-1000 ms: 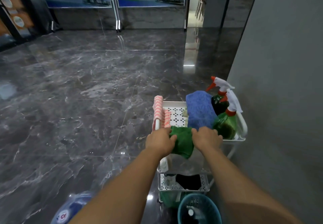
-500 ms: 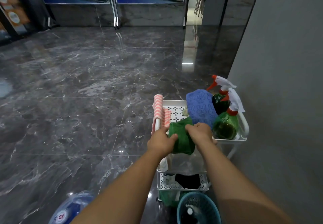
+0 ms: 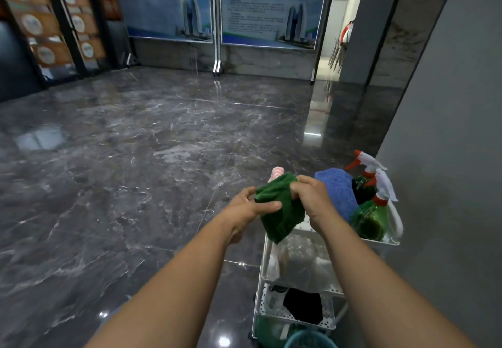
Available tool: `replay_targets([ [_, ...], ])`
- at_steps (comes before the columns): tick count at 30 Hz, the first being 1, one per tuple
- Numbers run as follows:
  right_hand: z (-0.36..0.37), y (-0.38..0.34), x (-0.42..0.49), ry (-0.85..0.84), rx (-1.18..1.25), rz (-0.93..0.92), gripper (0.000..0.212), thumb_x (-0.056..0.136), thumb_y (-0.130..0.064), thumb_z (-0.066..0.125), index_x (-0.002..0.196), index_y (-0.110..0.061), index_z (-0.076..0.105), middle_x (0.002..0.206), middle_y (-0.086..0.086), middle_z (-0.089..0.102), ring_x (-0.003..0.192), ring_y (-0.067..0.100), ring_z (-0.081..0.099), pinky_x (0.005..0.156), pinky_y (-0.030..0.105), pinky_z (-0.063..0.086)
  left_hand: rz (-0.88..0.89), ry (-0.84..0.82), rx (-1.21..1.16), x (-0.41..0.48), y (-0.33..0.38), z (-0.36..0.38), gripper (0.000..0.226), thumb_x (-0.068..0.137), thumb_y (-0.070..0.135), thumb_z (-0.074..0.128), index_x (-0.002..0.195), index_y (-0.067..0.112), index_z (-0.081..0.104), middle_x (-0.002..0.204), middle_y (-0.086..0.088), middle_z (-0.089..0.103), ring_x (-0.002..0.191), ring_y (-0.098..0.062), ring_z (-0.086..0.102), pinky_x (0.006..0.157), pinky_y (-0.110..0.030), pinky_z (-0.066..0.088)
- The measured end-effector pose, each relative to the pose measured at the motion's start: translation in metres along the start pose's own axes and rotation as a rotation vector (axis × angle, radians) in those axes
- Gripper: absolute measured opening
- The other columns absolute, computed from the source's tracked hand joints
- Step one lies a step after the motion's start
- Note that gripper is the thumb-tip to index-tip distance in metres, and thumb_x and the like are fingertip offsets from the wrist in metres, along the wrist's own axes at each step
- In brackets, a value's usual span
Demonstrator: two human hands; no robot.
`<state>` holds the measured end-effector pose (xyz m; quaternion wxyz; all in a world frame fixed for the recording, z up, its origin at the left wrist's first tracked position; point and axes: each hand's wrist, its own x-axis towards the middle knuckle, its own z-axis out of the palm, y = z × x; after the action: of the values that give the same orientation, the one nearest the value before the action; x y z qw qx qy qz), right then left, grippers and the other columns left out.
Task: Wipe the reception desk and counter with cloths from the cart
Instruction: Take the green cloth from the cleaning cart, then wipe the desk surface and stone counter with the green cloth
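Above the cart's [image 3: 380, 241] near edge, the left hand [image 3: 251, 206] and right hand [image 3: 312, 195] both curl their fingers round one green cloth [image 3: 282, 214]. The cart also carries one blue cloth [image 3: 339, 190], one pink cloth [image 3: 276, 172] and two spray bottles [image 3: 370, 218].

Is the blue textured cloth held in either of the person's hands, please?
No, the left hand and right hand both grip the dark green cloth, while the blue textured cloth lies on the white cart.
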<state>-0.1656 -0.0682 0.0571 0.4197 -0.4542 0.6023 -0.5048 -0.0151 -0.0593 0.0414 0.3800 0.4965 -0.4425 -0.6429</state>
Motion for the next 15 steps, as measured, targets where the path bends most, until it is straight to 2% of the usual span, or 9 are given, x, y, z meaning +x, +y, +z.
replay_targets([
  [2, 0.02, -0.013, -0.01, -0.066, -0.017, -0.055, 0.015, 0.067, 0.001, 0.053, 0.055, -0.002, 0.044, 0.06, 0.007, 0.038, 0.059, 0.017, 0.036, 0.051, 0.026, 0.029, 0.039, 0.062, -0.033, -0.018, 0.007, -0.019, 0.059, 0.077, 0.0, 0.074, 0.131, 0.008, 0.051, 0.106, -0.002, 0.067, 0.081, -0.003, 0.062, 0.062, -0.017, 0.043],
  [4, 0.042, -0.026, -0.023, -0.137, -0.042, -0.097, 0.012, 0.053, -0.011, 0.054, 0.055, -0.003, 0.046, 0.066, 0.01, 0.037, 0.064, 0.02, 0.037, 0.057, 0.029, 0.029, 0.094, 0.118, -0.032, -0.039, 0.014, -0.043, 0.031, 0.08, -0.003, 0.07, 0.109, 0.006, 0.064, 0.08, 0.002, 0.07, 0.067, -0.002, 0.064, 0.05, -0.007, 0.043],
  [5, 0.054, -0.031, -0.031, -0.187, -0.053, -0.102, 0.011, 0.053, -0.012, 0.056, 0.055, -0.008, 0.046, 0.063, 0.008, 0.037, 0.063, 0.02, 0.037, 0.058, 0.03, 0.029, 0.115, 0.152, -0.023, -0.053, 0.018, -0.057, 0.021, 0.081, -0.003, 0.069, 0.099, 0.007, 0.066, 0.074, 0.002, 0.068, 0.065, -0.004, 0.063, 0.045, -0.005, 0.04],
  [7, 0.079, -0.041, -0.047, -0.308, -0.1, -0.113, 0.014, 0.06, -0.012, 0.064, 0.058, -0.013, 0.05, 0.058, 0.004, 0.043, 0.061, 0.017, 0.041, 0.057, 0.028, 0.034, 0.151, 0.23, -0.004, -0.08, 0.023, -0.085, 0.014, 0.082, -0.002, 0.068, 0.091, 0.009, 0.066, 0.075, 0.0, 0.066, 0.061, -0.002, 0.062, 0.043, -0.005, 0.039],
  [10, 0.125, -0.052, -0.071, -0.534, -0.143, -0.184, 0.01, 0.073, -0.005, 0.072, 0.076, -0.01, 0.064, 0.067, 0.002, 0.059, 0.064, 0.011, 0.053, 0.056, 0.018, 0.044, 0.189, 0.352, 0.047, -0.128, 0.026, -0.129, 0.015, 0.083, -0.003, 0.067, 0.092, 0.009, 0.066, 0.075, -0.001, 0.066, 0.054, 0.003, 0.061, 0.044, -0.005, 0.04],
  [12, 0.158, -0.056, -0.089, -0.651, -0.164, -0.209, 0.014, 0.082, 0.005, 0.067, 0.095, -0.002, 0.068, 0.079, 0.004, 0.066, 0.07, 0.009, 0.059, 0.059, 0.01, 0.048, 0.229, 0.439, 0.124, -0.162, 0.023, -0.16, 0.015, 0.082, -0.006, 0.067, 0.092, 0.005, 0.065, 0.075, -0.003, 0.066, 0.06, -0.002, 0.063, 0.05, -0.006, 0.043],
  [15, 0.209, -0.064, -0.126, -0.768, -0.197, -0.27, 0.018, 0.084, 0.005, 0.067, 0.102, 0.0, 0.068, 0.09, 0.008, 0.069, 0.079, 0.014, 0.064, 0.069, 0.015, 0.052, 0.278, 0.577, 0.257, -0.219, 0.017, -0.204, 0.019, 0.081, -0.008, 0.069, 0.093, 0.005, 0.064, 0.084, -0.006, 0.068, 0.075, -0.013, 0.064, 0.059, -0.012, 0.049],
])
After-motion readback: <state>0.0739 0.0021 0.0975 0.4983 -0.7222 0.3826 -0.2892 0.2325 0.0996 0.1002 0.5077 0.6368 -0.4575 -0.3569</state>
